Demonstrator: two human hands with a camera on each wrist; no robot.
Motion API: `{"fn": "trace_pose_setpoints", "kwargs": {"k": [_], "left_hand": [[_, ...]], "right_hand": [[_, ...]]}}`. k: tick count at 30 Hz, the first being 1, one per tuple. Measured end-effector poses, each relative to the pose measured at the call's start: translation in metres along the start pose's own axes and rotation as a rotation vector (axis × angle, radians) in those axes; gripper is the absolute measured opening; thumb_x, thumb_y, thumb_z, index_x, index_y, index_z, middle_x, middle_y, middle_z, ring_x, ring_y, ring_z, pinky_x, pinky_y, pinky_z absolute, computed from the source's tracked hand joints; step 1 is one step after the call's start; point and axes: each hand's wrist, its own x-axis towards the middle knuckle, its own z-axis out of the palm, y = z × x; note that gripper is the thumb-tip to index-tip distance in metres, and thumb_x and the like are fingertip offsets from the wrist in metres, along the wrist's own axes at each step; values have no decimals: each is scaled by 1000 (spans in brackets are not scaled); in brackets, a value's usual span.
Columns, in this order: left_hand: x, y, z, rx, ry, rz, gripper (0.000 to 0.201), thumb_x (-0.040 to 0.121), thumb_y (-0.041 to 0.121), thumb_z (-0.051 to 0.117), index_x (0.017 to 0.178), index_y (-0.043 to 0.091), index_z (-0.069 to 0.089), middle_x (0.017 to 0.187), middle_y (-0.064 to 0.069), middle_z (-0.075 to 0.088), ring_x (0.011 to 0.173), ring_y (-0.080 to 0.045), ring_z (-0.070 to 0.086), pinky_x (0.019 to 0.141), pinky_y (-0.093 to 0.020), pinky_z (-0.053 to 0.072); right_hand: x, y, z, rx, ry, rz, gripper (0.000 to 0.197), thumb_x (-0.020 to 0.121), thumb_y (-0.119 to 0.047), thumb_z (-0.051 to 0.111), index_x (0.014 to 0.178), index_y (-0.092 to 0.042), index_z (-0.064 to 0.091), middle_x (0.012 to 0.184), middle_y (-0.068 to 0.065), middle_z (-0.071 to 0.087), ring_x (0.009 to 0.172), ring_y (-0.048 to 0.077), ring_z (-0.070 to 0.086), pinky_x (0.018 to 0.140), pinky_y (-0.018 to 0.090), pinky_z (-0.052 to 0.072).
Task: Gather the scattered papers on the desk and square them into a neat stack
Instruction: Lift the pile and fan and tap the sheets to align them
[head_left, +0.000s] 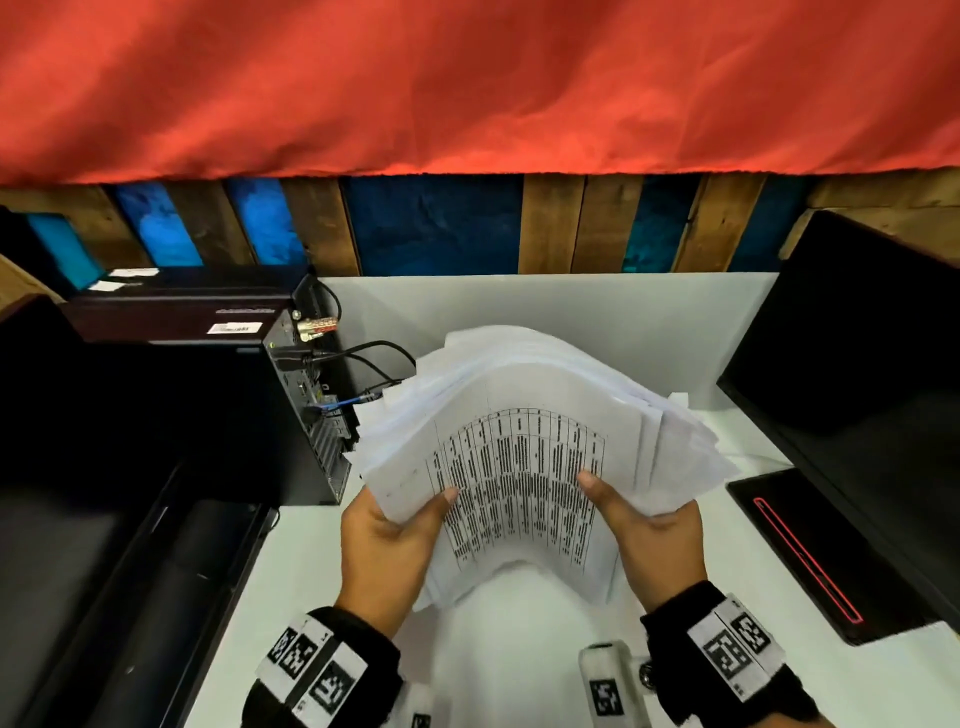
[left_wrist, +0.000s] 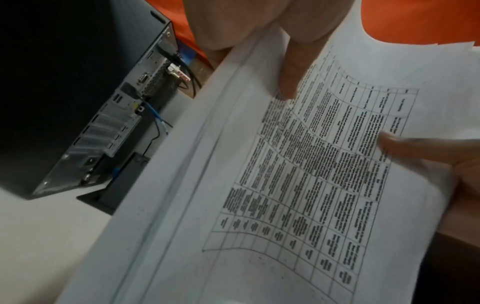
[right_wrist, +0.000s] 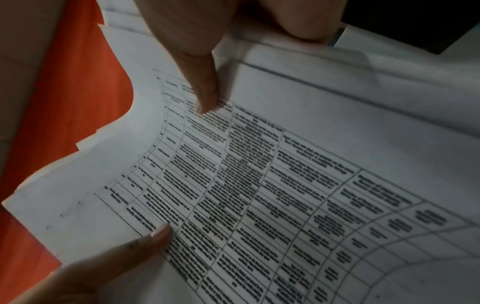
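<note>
A thick bundle of white papers (head_left: 524, 447) is held up above the white desk (head_left: 519, 649), its top sheet printed with a table of dense text. The sheet edges are fanned and uneven at the far and right sides. My left hand (head_left: 395, 540) grips the bundle's left edge, thumb on top. My right hand (head_left: 644, 525) grips the right edge, thumb on the printed table. The left wrist view shows the papers (left_wrist: 285, 185) under my left thumb (left_wrist: 291, 78). In the right wrist view my right thumb (right_wrist: 202, 90) presses on the papers (right_wrist: 259, 185). The fingers under the bundle are hidden.
A black computer tower (head_left: 291, 415) with cables stands left of the papers. A black monitor (head_left: 857, 332) stands at the right, and a black device with a red line (head_left: 810, 551) lies on the desk beside it. Red cloth (head_left: 467, 83) hangs behind.
</note>
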Motion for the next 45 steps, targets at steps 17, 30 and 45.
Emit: {"fn": "trace_pose_setpoints", "kwargs": {"k": [17,30,45], "left_hand": [[27,53,28,170,1,292,17,76,17,79,83,32,74,91,0,68,86,1,62,78,-4,42],[36,36,-7,42,14,265,22,78,37,66,87,18,71,93,4,67,92,-9,62,88,-20,45],[28,48,26,248,131,297,16,78,42,68,82,27,67,88,3,63,84,-1,59,75,-5,41]], "right_hand": [[-15,-20,-3,-69,-51,-159,53,60,3,84,99,-29,69,94,-10,75,87,7,72,80,29,59],[-13,-10,-9,-570,86,-700,38,74,-15,77,108,-28,65,109,-1,52,102,-4,53,78,5,46],[-18,-5,-11,-593,56,-751,48,76,-13,74,121,-25,62,107,0,53,96,3,58,80,9,47]]}}
